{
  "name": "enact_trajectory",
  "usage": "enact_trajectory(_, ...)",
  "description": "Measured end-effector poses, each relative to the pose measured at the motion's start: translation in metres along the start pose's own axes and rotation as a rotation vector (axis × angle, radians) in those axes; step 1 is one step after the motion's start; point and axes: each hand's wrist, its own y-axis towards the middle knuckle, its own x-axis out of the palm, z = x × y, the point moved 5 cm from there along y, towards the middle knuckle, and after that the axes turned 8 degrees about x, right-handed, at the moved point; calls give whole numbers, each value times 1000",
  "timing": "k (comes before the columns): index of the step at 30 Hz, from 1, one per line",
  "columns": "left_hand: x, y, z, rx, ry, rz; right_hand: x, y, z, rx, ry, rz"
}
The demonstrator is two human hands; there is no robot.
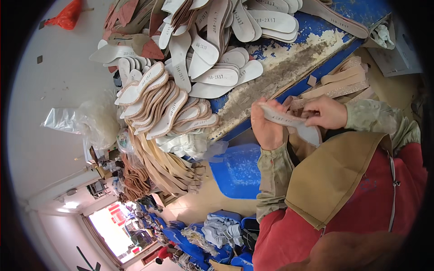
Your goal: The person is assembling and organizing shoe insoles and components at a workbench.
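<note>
A pale, shoe-shaped insole (289, 119) with dark print and a pinkish edge is held between my two hands, over my lap. My left hand (267, 130) grips its narrow end, palm toward it. At its other side my right hand (326, 112) pinches the edge with thumb and fingers. A glittery pinkish strip (296, 104) shows beside my fingers; whether it joins the insole cannot be made out. Just ahead, on the worn blue bench (280, 74), insoles with glittery edging (158, 101) lie in an overlapping heap.
Plain white insoles (221, 77) pile farther up the bench. Beige strips (339, 81) lie by its near edge, and more strips (165, 162) hang at its left end. A blue plastic bin (237, 174) stands below. A brown apron (334, 180) covers my lap.
</note>
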Motion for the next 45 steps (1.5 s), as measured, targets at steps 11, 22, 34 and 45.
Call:
enact_trajectory(11, 29, 5, -9, -29, 14, 271, 14, -1, 54, 200, 309, -212)
enact_trajectory(22, -3, -13, -5, 23, 269, 329, 22, 0, 62, 203, 305, -313)
enact_trajectory(34, -2, -44, -42, -24, -58, 242, 24, 1, 72, 174, 303, -276)
enact_trajectory(45, -28, -48, -20, 11, 95, 388, 18, 3, 70, 353, 181, -308)
